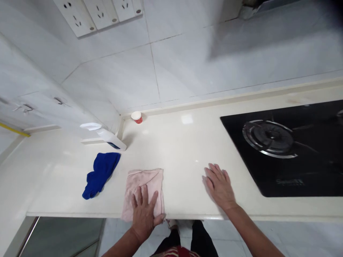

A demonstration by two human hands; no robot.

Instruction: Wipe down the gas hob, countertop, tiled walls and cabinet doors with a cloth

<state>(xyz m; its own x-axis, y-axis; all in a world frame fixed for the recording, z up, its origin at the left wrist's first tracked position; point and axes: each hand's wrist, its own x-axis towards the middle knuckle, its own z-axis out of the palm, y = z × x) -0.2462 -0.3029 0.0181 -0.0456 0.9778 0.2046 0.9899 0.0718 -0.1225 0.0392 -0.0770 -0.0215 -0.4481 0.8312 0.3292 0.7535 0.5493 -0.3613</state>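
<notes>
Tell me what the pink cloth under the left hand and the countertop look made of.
The folded pale pink cloth under the left hand looks like soft woven or microfibre fabric: matte, with limp folds. The cream countertop looks like polished stone or solid-surface material; it is glossy and mirrors light patches. Which of the two, the look leaves open. The right hand lies flat on it.

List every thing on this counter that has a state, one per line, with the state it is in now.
Pink cloth: folded, flat at the counter's front edge, under the left hand.
Left hand: open, palm down on the pink cloth.
Right hand: open, flat on the bare counter, holding nothing.
Blue cloth: crumpled, untouched.
Spray bottle: in the corner, untouched.
Small cup: upright by the wall.
Gas burner: no flame visible.
</notes>
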